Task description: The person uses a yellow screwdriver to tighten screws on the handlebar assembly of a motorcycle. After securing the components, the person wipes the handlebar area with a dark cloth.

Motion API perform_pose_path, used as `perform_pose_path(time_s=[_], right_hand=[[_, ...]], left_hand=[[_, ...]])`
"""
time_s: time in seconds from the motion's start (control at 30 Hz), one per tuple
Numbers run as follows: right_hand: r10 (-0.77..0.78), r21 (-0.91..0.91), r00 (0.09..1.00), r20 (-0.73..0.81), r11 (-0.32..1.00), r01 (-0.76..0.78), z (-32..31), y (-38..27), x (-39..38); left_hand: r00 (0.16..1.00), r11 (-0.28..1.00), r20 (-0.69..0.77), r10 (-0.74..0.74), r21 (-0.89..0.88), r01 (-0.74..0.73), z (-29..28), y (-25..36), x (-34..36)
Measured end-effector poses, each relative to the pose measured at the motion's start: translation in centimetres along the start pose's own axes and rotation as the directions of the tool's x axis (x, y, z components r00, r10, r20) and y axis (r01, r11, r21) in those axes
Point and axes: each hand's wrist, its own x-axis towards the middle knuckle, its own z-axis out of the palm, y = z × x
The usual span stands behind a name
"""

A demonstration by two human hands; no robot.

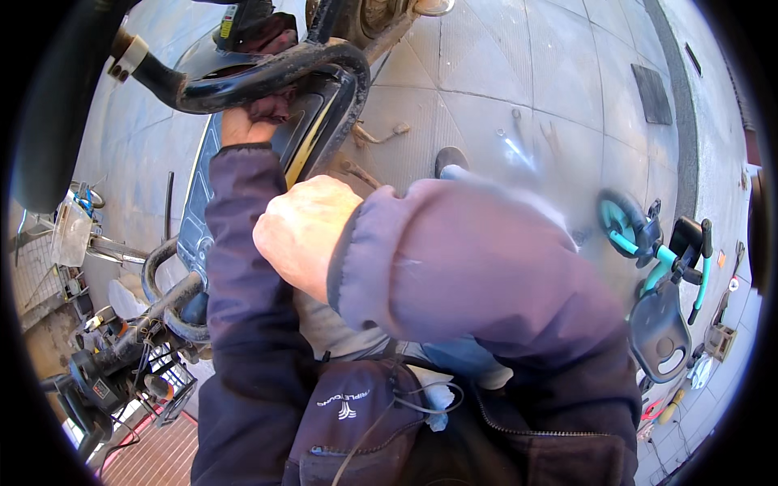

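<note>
My left hand [245, 128] reaches under a bent black tube [243, 87] of a vehicle. A dark maroon cloth [271, 107] is bunched at its fingers, which are mostly hidden, and more of the cloth shows above the tube. Beneath that hand lies a dark footboard panel [304, 121] with a yellow stripe. My right hand [308, 231] is a fist in front of my body, close to my left forearm. Only its back shows; the curled fingers and anything inside them are out of sight. The right sleeve is slightly blurred.
Wrenches [516, 150] lie on the grey tiled floor. To the right stands a teal and black child's ride-on [660, 283], with a dark flat mat [651, 94] farther off. Black tubes and machine parts [105, 373] crowd the lower left.
</note>
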Motion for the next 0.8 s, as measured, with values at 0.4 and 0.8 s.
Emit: perform_pose_path(time_s=[0.4, 0.8], right_hand=[[-0.034, 0.051, 0.977, -0.211, 0.998, 0.045, 0.3, 0.5, -0.8], [0.102, 0.003, 0.992, -0.08, 0.995, -0.102, -0.5, -0.9, 1.3]], left_hand=[[0.99, 0.997, 0.125, 0.072, -0.024, -0.069, 1.0, -2.2, 1.0], [0.981, 1.0, 0.192, -0.006, -0.024, 0.011, 2.8, -3.5, 3.5]])
